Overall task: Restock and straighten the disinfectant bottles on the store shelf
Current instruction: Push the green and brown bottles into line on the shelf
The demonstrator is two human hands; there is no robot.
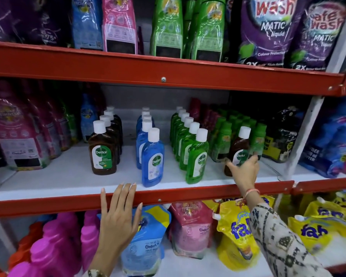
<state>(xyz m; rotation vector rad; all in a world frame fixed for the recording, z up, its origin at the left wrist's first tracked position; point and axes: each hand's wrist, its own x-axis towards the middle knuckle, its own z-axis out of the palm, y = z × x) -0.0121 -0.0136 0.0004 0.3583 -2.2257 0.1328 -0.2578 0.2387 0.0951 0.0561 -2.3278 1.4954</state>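
Observation:
Three rows of white-capped disinfectant bottles stand on the middle shelf point(68, 176): a brown row point(103, 150) at left, a blue row point(152, 158) in the middle, a green row point(196, 156) to the right. One more brown bottle point(239, 148) stands apart at the right, among small green bottles. My right hand point(243, 172) is wrapped around the lower part of that stray brown bottle. My left hand point(118, 214) lies flat with fingers spread on the red front rail of the shelf, below the gap between the brown and blue rows.
Small green bottles point(226, 134) crowd behind and beside the stray bottle. Pink refill pouches point(18, 136) stand at far left, dark and blue packs point(328, 140) at right past a white upright post point(306, 126). Detergent pouches fill the shelf above; yellow pouches point(238, 232) and pink bottles sit below.

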